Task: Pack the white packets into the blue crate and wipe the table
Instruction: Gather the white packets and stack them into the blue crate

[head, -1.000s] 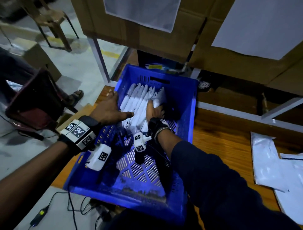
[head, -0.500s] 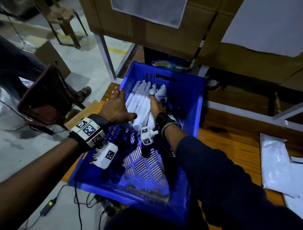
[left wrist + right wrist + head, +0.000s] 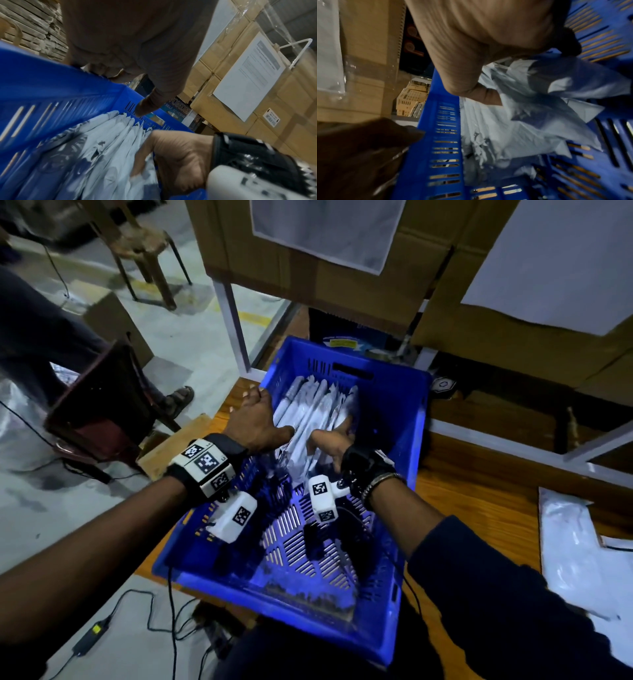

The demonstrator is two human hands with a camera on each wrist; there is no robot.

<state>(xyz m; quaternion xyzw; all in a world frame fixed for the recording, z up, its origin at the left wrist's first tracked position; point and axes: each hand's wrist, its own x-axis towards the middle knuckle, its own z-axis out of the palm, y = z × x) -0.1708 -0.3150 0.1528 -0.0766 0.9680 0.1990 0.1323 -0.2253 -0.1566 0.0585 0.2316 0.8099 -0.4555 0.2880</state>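
The white packets (image 3: 310, 412) are stood on edge in a row at the far left corner of the blue crate (image 3: 400, 440), their long axis running from the near side of the crate toward its far wall. The row is flanked by both hands: the left hand (image 3: 257, 422) lies over the crate's left rim with its thumb stretched across onto the packets, fingers relaxed and its grip wide, while the right hand (image 3: 334, 441) is set against the row's right flank, thumb and fingers closed on the outermost packets. More packets (image 3: 575, 546) lie flat on the bench (image 3: 479, 498), well to the right of the crate, nearer the right hand. These are judged the next to be fetched.
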